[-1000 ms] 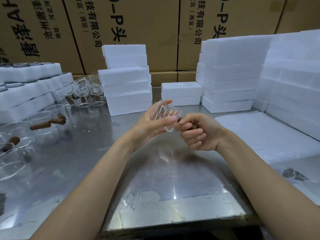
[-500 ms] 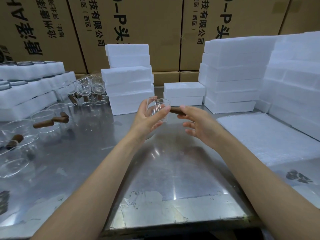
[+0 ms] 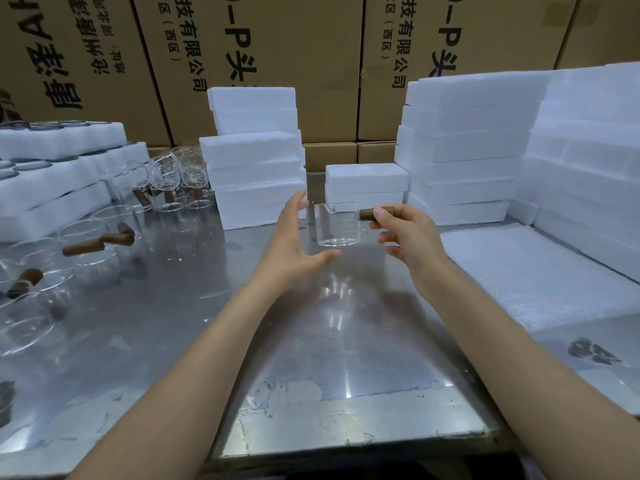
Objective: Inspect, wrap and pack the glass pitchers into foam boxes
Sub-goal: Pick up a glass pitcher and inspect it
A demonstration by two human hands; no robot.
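Steel table (image 3: 145,306): right hand (image 3: 408,237) pinches pitcher (image 3: 337,225) by wooden handle (image 3: 372,213), upright; left hand (image 3: 294,244) open just beside glass, not gripping.

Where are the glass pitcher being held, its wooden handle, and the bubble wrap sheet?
glass pitcher (image 3: 337,227): head view, clear side wall.
wooden handle (image 3: 367,214): head view, exposed brown end by the glass.
bubble wrap sheet (image 3: 540,271): head view, middle of the sheet.

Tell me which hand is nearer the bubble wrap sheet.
Right. The right hand holds a pitcher just left of the bubble wrap sheet; the left hand is farther left.
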